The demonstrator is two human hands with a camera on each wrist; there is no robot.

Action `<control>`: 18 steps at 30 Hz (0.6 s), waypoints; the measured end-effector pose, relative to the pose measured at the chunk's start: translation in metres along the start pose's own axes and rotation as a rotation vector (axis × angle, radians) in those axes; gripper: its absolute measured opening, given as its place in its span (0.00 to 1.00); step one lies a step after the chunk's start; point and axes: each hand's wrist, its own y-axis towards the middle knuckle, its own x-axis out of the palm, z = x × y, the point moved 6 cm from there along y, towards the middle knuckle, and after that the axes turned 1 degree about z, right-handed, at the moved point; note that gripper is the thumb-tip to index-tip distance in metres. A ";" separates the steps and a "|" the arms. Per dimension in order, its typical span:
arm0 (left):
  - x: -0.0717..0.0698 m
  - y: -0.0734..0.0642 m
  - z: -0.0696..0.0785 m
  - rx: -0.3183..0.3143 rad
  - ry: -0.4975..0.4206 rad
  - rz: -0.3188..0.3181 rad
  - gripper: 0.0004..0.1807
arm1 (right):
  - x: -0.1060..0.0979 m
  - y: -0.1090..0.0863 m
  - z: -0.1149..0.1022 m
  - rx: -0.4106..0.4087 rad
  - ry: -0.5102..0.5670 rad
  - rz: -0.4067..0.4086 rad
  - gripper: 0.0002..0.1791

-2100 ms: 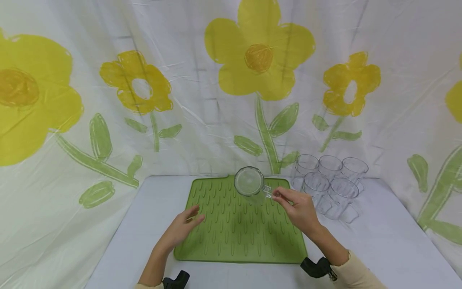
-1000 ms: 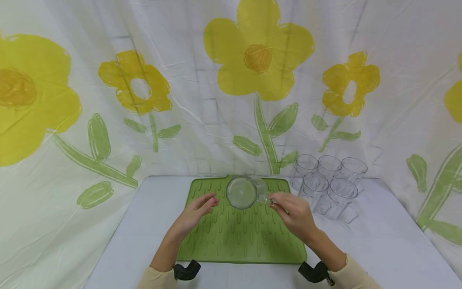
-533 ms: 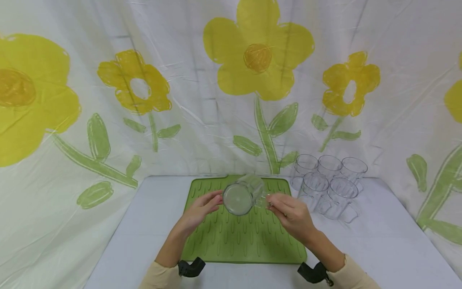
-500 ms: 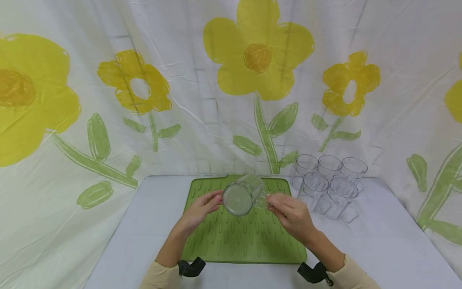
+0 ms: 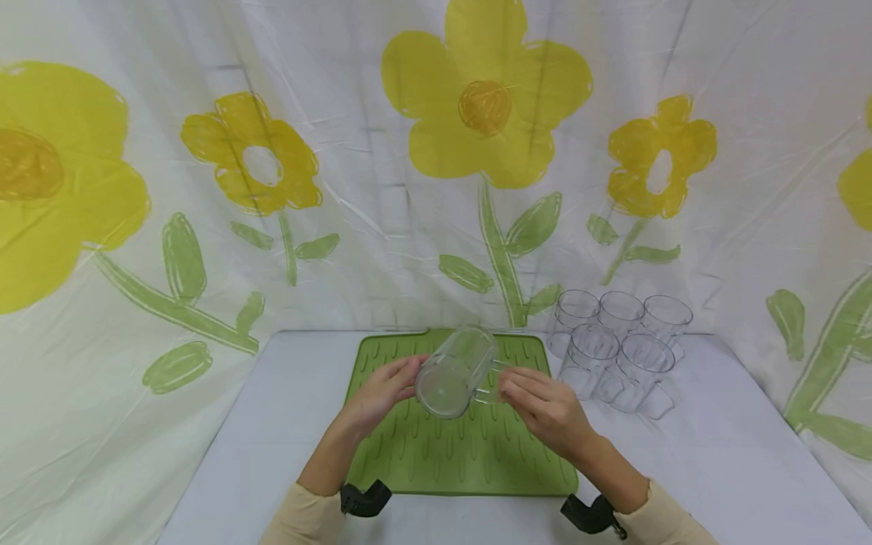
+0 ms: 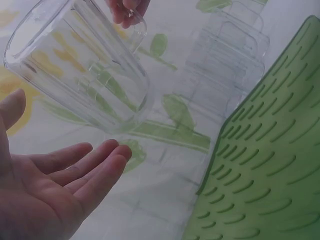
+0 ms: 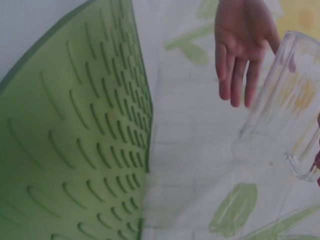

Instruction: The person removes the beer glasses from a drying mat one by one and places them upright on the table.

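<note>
A clear glass mug (image 5: 460,365) is held tilted above a green ridged mat (image 5: 463,458), its thick-looking end toward me and to the left. With curled fingers and thumb, my right hand (image 5: 545,409) pinches the mug's handle (image 5: 484,396); the left wrist view shows those fingertips (image 6: 129,11) at the handle. My left hand (image 5: 378,393) lies along the mug's left side, palm up with fingers extended in the left wrist view. Those fingers (image 6: 100,170) are close to the glass (image 6: 85,75); whether they touch it I cannot tell.
Several clear glass mugs (image 5: 636,371) stand grouped at the back right of the white table (image 5: 688,469), beside the mat. A white curtain (image 5: 381,257) with painted yellow flowers hangs behind the table. Black wrist mounts (image 5: 365,499) are on both arms.
The mug has come lower and toward me, turning from end-on to show its side. My left hand has moved right and forward to the mug; my right hand keeps hold of the handle.
</note>
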 end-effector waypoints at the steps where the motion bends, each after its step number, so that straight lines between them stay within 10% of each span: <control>1: 0.001 0.001 0.001 -0.003 -0.016 -0.007 0.38 | 0.000 0.000 -0.001 -0.010 -0.003 -0.002 0.14; 18: 0.020 0.006 -0.007 -0.142 -0.430 -0.203 0.41 | 0.006 -0.004 -0.012 -0.145 -0.073 -0.042 0.13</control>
